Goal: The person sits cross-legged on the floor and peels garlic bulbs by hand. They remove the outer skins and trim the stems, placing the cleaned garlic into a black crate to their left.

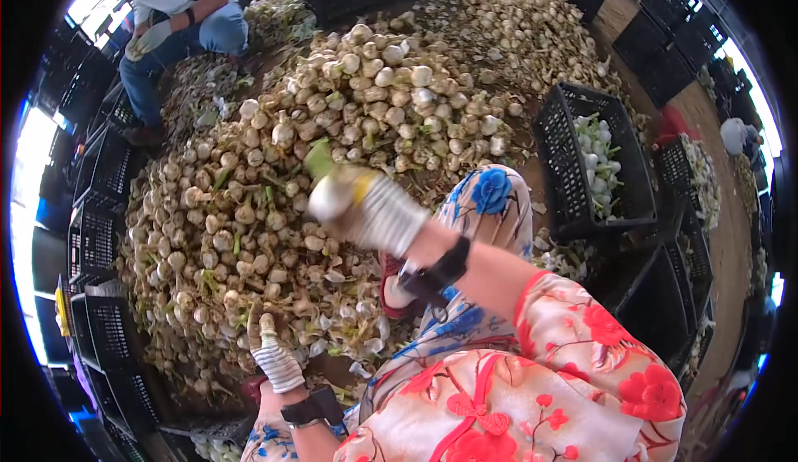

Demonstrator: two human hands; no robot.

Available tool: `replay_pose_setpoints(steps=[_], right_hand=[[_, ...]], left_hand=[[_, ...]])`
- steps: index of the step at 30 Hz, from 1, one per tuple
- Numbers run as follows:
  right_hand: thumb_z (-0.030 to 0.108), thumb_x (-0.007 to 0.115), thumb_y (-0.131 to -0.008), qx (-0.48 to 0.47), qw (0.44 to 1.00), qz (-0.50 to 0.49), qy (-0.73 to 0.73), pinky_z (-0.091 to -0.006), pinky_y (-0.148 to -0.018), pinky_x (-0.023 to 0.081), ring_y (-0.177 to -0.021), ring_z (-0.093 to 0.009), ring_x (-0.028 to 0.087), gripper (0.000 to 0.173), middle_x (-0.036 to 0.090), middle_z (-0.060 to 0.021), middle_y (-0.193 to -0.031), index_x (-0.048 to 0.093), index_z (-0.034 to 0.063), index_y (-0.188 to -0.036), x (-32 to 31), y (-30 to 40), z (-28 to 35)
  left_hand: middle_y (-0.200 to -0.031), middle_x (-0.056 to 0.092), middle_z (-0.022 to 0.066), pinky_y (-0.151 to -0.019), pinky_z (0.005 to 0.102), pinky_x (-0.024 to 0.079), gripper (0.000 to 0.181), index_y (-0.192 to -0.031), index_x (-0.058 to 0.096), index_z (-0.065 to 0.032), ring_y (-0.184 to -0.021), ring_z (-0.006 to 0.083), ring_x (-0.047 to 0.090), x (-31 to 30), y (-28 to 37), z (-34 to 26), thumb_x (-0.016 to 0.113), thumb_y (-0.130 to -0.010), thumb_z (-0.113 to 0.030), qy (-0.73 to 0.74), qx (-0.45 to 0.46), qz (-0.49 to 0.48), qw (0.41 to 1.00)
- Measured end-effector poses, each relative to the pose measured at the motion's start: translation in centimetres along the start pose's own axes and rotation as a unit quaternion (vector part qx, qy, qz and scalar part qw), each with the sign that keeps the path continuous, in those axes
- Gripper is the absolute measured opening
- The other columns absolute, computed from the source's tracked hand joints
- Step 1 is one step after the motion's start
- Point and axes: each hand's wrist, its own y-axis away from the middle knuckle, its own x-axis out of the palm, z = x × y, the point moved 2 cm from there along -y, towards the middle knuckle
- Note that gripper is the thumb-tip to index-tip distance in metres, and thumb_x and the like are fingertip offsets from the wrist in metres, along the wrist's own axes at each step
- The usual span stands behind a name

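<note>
My right hand (380,209), in a striped glove with a yellow patch, is raised over the heap and blurred. It grips a white garlic bulb (325,199) with a thick green stem (319,157). My left hand (272,346), gloved too, reaches to the near edge of the garlic heap (243,212). Its visible fingers are slightly apart, and I see nothing between them. Bulbs with brownish skins, dry leaves and bits of green stem make up the heap. Loose white peels (374,343) lie between my feet.
To my right stands a black plastic crate (561,181) partly filled with cleaned garlic (600,166). Black crates (93,243) line the left side. A gloved co-worker (181,19) crouches at the far left. Another garlic heap (530,38) lies behind.
</note>
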Motion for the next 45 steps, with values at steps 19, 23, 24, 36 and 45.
replay_pose_setpoints(steps=[19,23,24,36,45], right_hand=[[0.022,0.068,-0.076,-0.108,0.843,-0.154,0.504,-0.0312,-0.060,0.049,-0.066,-0.018,0.060,0.024,0.064,-0.0077,-0.072,0.062,0.0018,-0.088,-7.9,-14.9,-0.1],[0.023,0.069,-0.074,-0.056,0.661,-0.082,0.744,-0.0297,-0.078,0.046,-0.087,-0.021,0.060,0.043,0.064,-0.0150,-0.094,0.056,-0.0013,-0.107,-9.5,-18.7,-10.3],[0.027,0.068,-0.073,-0.005,0.661,-0.086,0.746,-0.0306,-0.086,0.043,-0.099,-0.026,0.057,0.053,0.059,-0.0177,-0.106,0.051,0.0005,-0.117,-12.5,-20.7,-11.2],[0.028,0.058,-0.078,-0.063,0.461,-0.003,0.885,-0.0376,-0.063,0.046,-0.073,-0.030,0.058,0.026,0.059,-0.0167,-0.080,0.056,0.0053,-0.090,-9.1,-24.1,-16.0],[0.035,0.066,-0.075,0.151,0.818,0.165,0.530,-0.0299,-0.076,0.045,-0.086,-0.018,0.056,0.049,0.062,-0.0130,-0.093,0.055,0.0037,-0.112,0.4,-5.9,-21.0]], left_hand=[[-0.099,0.062,0.0111,-0.078,0.0257,0.049,0.029,-0.105,0.056,0.0019,-0.089,0.0146,0.060,-2.3,-0.9,3.5,0.058,-0.077,0.008,-0.064,-0.086,-0.041,0.993],[-0.101,0.059,0.0040,-0.067,0.0186,0.045,0.042,-0.120,0.048,-0.0013,-0.077,0.0065,0.054,-7.1,-1.3,7.6,0.054,-0.079,0.006,-0.096,-0.081,-0.026,0.992],[-0.096,0.058,0.0024,-0.064,0.0186,0.046,0.040,-0.119,0.049,-0.0010,-0.074,0.0056,0.053,-6.2,-1.3,6.3,0.053,-0.080,0.006,-0.073,-0.112,-0.024,0.991],[-0.102,0.058,0.0038,-0.072,0.0259,0.046,0.039,-0.119,0.049,-0.0059,-0.087,0.0124,0.056,-9.7,-2.3,7.6,0.058,-0.084,-0.018,-0.025,-0.157,-0.084,0.984],[-0.120,0.045,0.0143,-0.082,0.0411,0.048,0.053,-0.128,0.034,-0.0115,-0.105,0.0264,0.049,-5.9,-2.8,2.0,0.054,-0.084,-0.035,0.152,-0.021,-0.117,0.981]])
